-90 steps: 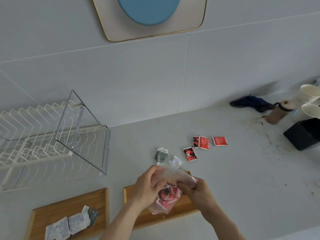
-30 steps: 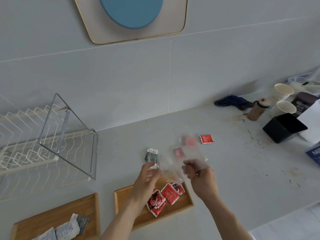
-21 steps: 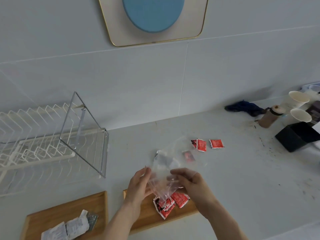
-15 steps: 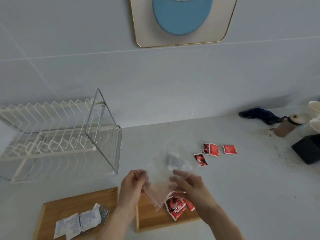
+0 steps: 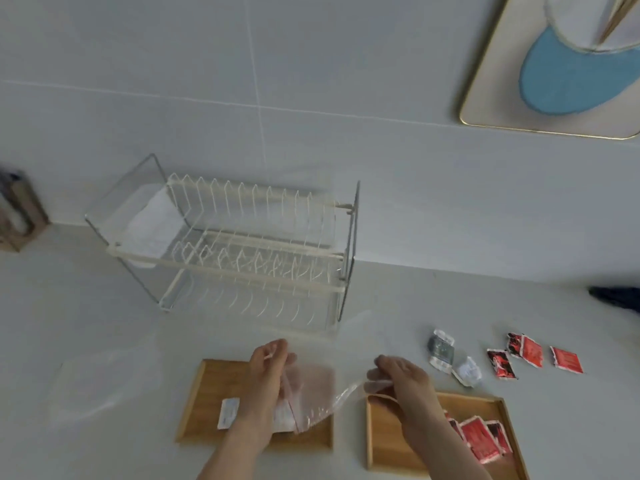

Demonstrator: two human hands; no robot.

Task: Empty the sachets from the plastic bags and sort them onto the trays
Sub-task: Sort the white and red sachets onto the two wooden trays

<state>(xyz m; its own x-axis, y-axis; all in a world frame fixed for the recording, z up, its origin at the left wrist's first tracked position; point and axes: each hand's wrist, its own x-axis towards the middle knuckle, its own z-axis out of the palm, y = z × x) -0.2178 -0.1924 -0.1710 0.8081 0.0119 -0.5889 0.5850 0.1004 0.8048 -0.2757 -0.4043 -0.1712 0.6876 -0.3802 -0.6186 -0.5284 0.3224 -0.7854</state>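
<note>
- Left hand [image 5: 268, 375] and right hand [image 5: 403, 379] are each pinching one clear bag [image 5: 317, 393] in their fingers, over the two trays [image 5: 207, 393].
- Four red sachets [image 5: 530, 351] and two pale ones are lying on the table [image 5: 104, 306].
- More red ones are sitting in the right tray [image 5: 388, 438]; I cannot count them.

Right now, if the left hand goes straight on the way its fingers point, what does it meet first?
Probably the dish rack. The left hand, holding the empty bag, points up and away over bare counter toward the rack's front; depth is unclear.
</note>
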